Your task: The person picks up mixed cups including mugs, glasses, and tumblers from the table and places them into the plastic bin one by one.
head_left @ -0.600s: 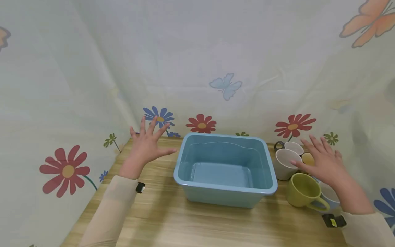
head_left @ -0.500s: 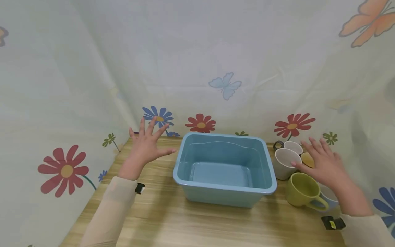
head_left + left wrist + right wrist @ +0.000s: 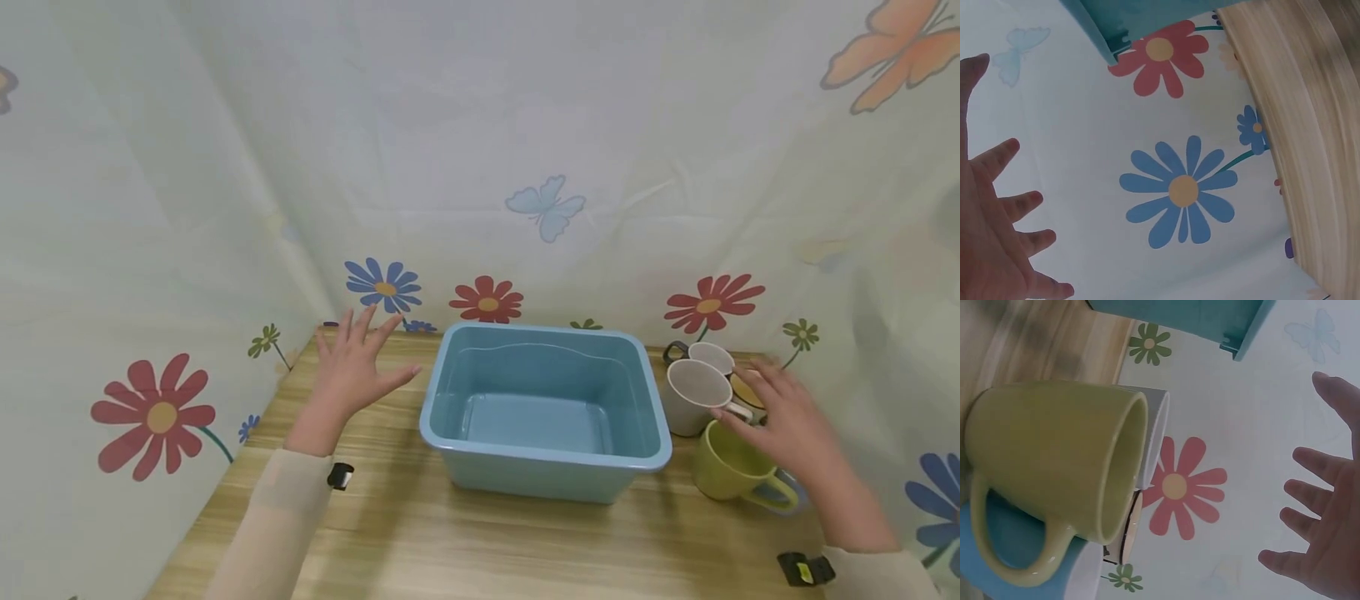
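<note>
Both grips: wide, fingers splayed, nothing held.
Right hand [image 3: 787, 425]: up above the mugs.
Left hand [image 3: 348, 371]: in the air, just left of the light-blue tub [image 3: 540, 482].
Olive-green mug [image 3: 722, 468]: glossy, upright, looped handle, on the wood-grain table [image 3: 420, 542], right of the tub.
Crowding round it: white mug [image 3: 681, 408], dark-handled mug [image 3: 712, 358], dark-rimmed mug [image 3: 1127, 528], white-lined blue cup [image 3: 1054, 585].

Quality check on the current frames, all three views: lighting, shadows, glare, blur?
Head: soft shadows on the table either side of the blue tub, pale sheen in front of it; left wrist: dim, scene turned sideways, left hand shaded and cropped; right wrist: also dim and sideways, green mug outline clear, right hand cropped.
</note>
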{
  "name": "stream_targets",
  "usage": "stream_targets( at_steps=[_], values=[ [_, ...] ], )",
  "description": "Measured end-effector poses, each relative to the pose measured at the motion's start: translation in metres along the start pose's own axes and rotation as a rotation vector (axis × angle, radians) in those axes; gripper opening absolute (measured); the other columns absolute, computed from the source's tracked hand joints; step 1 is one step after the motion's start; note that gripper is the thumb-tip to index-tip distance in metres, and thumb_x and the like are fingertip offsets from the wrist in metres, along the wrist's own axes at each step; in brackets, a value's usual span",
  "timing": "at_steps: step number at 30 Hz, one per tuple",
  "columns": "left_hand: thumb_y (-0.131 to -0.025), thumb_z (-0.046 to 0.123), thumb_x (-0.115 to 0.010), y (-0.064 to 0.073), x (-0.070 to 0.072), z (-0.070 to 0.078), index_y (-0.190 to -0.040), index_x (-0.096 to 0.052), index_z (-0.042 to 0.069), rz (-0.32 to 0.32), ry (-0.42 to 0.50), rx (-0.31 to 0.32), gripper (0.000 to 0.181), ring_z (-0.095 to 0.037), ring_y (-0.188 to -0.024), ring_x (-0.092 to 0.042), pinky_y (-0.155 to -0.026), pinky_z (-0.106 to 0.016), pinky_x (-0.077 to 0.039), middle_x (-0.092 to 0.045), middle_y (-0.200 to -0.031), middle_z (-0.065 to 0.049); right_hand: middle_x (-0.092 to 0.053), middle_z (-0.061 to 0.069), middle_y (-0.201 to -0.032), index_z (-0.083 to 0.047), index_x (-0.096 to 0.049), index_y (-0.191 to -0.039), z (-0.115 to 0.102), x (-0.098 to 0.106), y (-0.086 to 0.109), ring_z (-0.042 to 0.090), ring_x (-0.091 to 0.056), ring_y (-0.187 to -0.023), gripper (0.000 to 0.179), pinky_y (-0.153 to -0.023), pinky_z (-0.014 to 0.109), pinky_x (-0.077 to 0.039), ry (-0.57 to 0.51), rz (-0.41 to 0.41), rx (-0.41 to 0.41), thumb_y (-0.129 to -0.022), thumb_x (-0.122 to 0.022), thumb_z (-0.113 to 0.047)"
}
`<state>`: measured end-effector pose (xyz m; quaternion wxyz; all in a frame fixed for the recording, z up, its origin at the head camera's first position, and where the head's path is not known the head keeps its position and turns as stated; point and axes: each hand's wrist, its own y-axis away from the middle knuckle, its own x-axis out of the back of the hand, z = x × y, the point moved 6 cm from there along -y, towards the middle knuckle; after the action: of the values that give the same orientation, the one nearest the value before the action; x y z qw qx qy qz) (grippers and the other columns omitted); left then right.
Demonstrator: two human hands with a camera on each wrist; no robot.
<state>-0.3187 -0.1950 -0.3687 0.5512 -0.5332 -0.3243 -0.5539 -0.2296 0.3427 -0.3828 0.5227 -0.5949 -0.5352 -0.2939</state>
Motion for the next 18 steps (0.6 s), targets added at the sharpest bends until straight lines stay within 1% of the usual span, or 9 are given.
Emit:
stream_targets(
  at_steps=[4,9,14,18],
  values=[
    [-0.089,0.064,-0.063,0.003,-0.004,0.0,-0.16,-0.034,0.026,0.007,0.017,0.0,0.085,-0.049,-0.158,-0.007,-0.113,-0.084,-0.008,-0.019,-0.172,-0.016,-0.043,0.039,-0.146,0.006,-0.049,-0.141,0.002,-0.005,0.005,0.063,-0.037,-0.131,0.078,-0.101,0.078,-0.032,-0.012,0.011,-0.026,-0.089,-0.074,-0.047],
    [-0.092,0.059,-0.062,0.007,-0.01,0.001,-0.16,-0.035,0.023,0.022,0.044,0.004,0.082,-0.049,-0.156,-0.017,-0.114,-0.08,-0.019,-0.023,-0.17,-0.019,-0.045,0.036,-0.147,0.007,-0.05,-0.141,0.005,-0.011,0.013,0.062,-0.041,-0.127,0.078,-0.099,0.076,-0.035,-0.046,0.024,-0.032,-0.087,-0.077,-0.042],
    [-0.092,0.054,-0.065,0.012,-0.015,0.003,-0.159,-0.036,0.02,0.037,0.083,-0.01,0.08,-0.051,-0.152,-0.027,-0.114,-0.078,-0.023,-0.028,-0.167,-0.021,-0.043,0.037,-0.148,0.006,-0.047,-0.144,0.012,-0.02,0.02,0.061,-0.041,-0.128,0.079,-0.097,0.076,-0.036,-0.071,-0.021,-0.059,-0.088,-0.077,-0.04],
    [-0.093,0.05,-0.066,0.015,-0.017,0.002,-0.159,-0.037,0.02,0.051,0.118,-0.027,0.078,-0.052,-0.149,-0.032,-0.114,-0.077,-0.027,-0.031,-0.166,-0.022,-0.045,0.039,-0.145,0.008,-0.051,-0.141,0.015,-0.03,0.023,0.061,-0.043,-0.126,0.076,-0.097,0.074,-0.037,-0.084,-0.015,-0.057,-0.087,-0.078,-0.037]
  ],
)
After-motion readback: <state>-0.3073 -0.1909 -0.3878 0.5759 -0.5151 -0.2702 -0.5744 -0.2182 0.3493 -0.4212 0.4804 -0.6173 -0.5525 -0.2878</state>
